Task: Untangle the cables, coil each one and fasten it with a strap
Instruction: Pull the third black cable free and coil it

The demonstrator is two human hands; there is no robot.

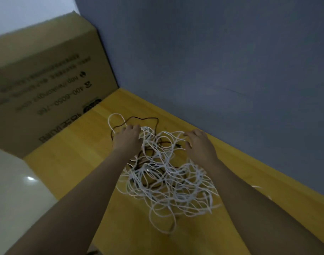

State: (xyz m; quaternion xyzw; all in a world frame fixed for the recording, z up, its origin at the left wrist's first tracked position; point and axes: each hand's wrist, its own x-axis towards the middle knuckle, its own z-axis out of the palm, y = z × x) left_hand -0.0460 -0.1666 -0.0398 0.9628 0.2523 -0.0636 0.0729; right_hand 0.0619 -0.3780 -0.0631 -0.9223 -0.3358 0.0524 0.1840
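Between both grips, tangled cables (166,179).

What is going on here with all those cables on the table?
A person is starting to untangle a heap of cables on a yellow wooden table. The left hand and the right hand both reach into the far side of the heap, fingers among the white strands. The pile is mostly white cable with a dark cable mixed in. Nothing is coiled yet, and no strap is visible. A cardboard box stands at the left.
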